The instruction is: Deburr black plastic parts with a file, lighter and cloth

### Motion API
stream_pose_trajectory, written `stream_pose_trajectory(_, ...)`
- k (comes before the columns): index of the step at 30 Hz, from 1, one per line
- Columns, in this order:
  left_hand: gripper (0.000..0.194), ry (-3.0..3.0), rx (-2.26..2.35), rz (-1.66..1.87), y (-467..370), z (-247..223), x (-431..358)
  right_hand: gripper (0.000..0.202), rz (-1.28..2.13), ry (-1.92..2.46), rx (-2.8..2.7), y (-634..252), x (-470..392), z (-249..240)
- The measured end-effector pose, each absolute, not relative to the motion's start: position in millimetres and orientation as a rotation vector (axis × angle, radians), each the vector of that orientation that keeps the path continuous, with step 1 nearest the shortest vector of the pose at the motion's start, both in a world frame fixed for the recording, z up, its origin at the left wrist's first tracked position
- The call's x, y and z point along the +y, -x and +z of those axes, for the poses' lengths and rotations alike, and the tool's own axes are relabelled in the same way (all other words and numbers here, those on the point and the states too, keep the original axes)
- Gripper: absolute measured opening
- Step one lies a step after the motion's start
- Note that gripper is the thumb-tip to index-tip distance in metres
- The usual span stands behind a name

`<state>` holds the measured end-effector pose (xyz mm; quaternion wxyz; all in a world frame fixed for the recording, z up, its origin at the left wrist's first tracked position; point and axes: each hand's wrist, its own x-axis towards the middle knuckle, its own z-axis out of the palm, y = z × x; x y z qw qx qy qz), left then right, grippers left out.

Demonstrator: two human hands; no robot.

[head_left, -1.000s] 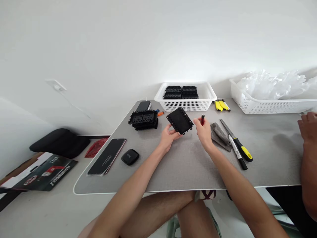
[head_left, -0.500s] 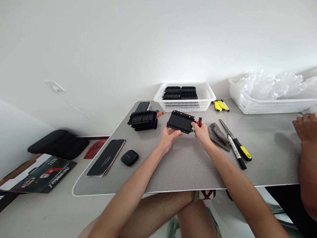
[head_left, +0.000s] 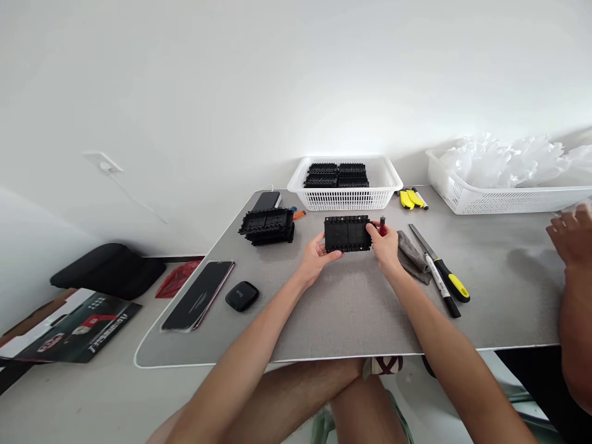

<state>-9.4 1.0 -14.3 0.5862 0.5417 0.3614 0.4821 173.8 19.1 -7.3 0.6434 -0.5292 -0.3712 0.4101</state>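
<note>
Both hands hold one flat black plastic plate (head_left: 348, 234) with ribbed, toothed long edges, raised over the grey table (head_left: 342, 314). My left hand (head_left: 315, 259) grips its left end, thumb along the lower edge. The right end is pinched by my right hand (head_left: 383, 242), which also keeps a small dark red stick-shaped tool (head_left: 382, 226) upright among its fingers; its lower part is hidden. Left of the plate lies a stack of similar black plates (head_left: 267, 224). Behind it, a white basket (head_left: 349, 199) contains several more.
A grey cloth (head_left: 411, 256), a file (head_left: 444, 268) with a black and yellow handle, and a marker (head_left: 441, 285) lie at right. Yellow-handled cutters (head_left: 411, 198) sit behind. A phone (head_left: 198, 296) and black case (head_left: 242, 296) lie left. A co-worker's hand (head_left: 573, 237) rests far right.
The plate has shifted slightly right and turned from a slant to nearly level, facing me more squarely. My right hand moved right along with it, the red tool still in its fingers.
</note>
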Motion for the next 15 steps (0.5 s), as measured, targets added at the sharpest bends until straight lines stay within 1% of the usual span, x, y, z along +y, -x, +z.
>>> stream_pose_trajectory(8,0.073,-1.155,0.859,1.103,9.8,-15.8,1.9,0.032,0.917,1.213,-0.935,-176.6,19.9,-10.4)
stream_pose_trajectory(13,0.054,-1.037,0.857,1.186,9.0,-18.1,4.0,0.039,0.823,1.371,-0.982,-176.5,18.8,-9.2)
stream_pose_trajectory(15,0.048,-1.009,0.846,1.212,9.0,-19.1,5.0,0.037,0.765,1.405,-0.938,-176.5,16.6,-5.3)
